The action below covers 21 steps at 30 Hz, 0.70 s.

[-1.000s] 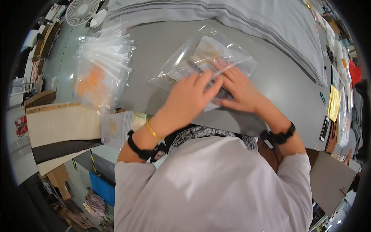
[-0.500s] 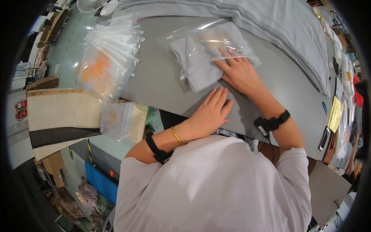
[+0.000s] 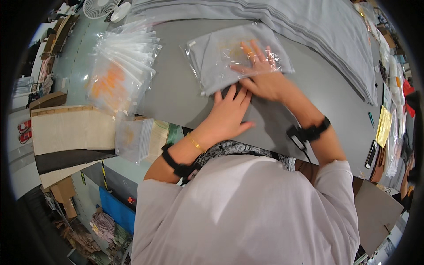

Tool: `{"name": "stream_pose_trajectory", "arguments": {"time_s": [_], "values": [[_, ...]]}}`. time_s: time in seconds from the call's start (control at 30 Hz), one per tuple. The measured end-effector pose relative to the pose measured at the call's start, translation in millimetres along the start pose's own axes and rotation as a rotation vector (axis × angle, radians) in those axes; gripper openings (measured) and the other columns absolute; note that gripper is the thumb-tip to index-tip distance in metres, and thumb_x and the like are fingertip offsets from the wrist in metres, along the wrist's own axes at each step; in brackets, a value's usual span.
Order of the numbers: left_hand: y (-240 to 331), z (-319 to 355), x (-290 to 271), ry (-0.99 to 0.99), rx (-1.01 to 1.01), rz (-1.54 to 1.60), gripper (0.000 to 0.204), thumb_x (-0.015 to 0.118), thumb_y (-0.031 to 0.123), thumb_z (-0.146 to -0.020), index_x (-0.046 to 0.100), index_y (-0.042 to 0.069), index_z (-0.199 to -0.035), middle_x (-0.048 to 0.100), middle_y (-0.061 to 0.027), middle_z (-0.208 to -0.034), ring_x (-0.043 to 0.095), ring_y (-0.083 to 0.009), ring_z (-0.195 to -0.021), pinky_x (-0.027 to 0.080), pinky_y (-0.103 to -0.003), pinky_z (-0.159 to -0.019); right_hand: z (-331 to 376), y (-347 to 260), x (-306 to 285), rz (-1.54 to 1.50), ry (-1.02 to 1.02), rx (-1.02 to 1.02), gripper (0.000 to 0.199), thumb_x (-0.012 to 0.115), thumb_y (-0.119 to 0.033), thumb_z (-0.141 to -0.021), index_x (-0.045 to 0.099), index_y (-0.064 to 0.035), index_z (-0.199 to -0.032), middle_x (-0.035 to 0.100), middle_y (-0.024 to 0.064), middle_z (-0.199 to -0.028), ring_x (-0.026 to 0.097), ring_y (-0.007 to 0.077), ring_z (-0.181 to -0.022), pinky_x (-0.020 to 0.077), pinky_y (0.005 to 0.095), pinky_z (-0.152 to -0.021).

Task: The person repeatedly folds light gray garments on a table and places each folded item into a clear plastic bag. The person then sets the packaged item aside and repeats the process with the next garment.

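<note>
At the far left a fanned pile of clear plastic zip bags with orange print (image 3: 119, 70) lies on the grey desk (image 3: 176, 95), its lower edge hanging over the rim; one more such bag (image 3: 132, 139) droops below, its print blurred. The left hand (image 3: 227, 117) lies flat, fingers spread, grip released, pressing the near edge of the folded grey cloth sealed in a clear bag (image 3: 229, 57) in mid-desk. The right hand (image 3: 260, 75) rests open on top of that bag, grasping nothing, its fingertips smeared by motion. At the right, a stack of grey fabric (image 3: 318, 31) runs out of view, and small items at the rim are too warped to identify.
</note>
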<state>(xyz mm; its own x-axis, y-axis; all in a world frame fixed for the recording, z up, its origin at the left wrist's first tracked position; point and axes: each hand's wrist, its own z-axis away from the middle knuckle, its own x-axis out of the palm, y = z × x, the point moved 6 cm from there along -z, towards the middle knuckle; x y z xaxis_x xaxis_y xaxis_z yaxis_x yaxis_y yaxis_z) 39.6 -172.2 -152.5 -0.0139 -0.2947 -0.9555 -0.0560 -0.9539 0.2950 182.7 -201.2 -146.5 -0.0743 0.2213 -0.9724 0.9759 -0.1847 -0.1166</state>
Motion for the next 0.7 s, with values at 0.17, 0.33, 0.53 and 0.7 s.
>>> {"name": "stream_pose_trajectory", "arguments": {"time_s": [0.17, 0.33, 0.53, 0.7], "values": [[13, 28, 0, -0.085, 0.015, 0.045, 0.083, 0.073, 0.049, -0.090, 0.048, -0.005, -0.148, 0.040, -0.0197, -0.159, 0.031, -0.0429, -0.148, 0.027, -0.067, -0.112, 18, -31, 9, -0.391, -0.075, -0.012, 0.040, 0.054, -0.026, -0.100, 0.067, -0.0087, -0.133, 0.053, 0.0182, -0.146, 0.044, 0.0391, -0.141, 0.0327, 0.0503, -0.121], [16, 28, 4, -0.121, -0.023, 0.050, 0.084, 0.073, 0.049, -0.090, 0.048, -0.006, -0.148, 0.042, -0.0169, -0.157, 0.034, -0.0388, -0.147, 0.036, -0.063, -0.103, -31, -51, 41, -0.190, 0.003, 0.123, 0.041, 0.059, -0.025, -0.097, 0.064, -0.0082, -0.134, 0.057, 0.0128, -0.140, 0.050, 0.0365, -0.134, 0.0448, 0.0484, -0.110], [17, 29, 0, -0.059, -0.007, -0.043, 0.087, 0.071, 0.051, -0.091, 0.044, -0.006, -0.152, 0.042, -0.0180, -0.158, 0.034, -0.0384, -0.147, 0.039, -0.063, -0.100, -65, -53, 39, -0.120, 0.075, -0.050, 0.049, 0.062, -0.032, -0.097, 0.059, -0.0144, -0.142, 0.057, 0.0108, -0.140, 0.052, 0.0343, -0.130, 0.0516, 0.0420, -0.098], [23, 30, 4, -0.068, -0.029, -0.154, 0.087, 0.069, 0.053, -0.093, 0.044, -0.004, -0.153, 0.041, -0.0182, -0.158, 0.034, -0.0383, -0.147, 0.040, -0.065, -0.103, -78, -53, 44, -0.090, -0.129, 0.104, 0.055, 0.063, -0.035, -0.096, 0.056, -0.0259, -0.150, 0.053, 0.0096, -0.146, 0.049, 0.0363, -0.134, 0.0484, 0.0438, -0.100]]}}
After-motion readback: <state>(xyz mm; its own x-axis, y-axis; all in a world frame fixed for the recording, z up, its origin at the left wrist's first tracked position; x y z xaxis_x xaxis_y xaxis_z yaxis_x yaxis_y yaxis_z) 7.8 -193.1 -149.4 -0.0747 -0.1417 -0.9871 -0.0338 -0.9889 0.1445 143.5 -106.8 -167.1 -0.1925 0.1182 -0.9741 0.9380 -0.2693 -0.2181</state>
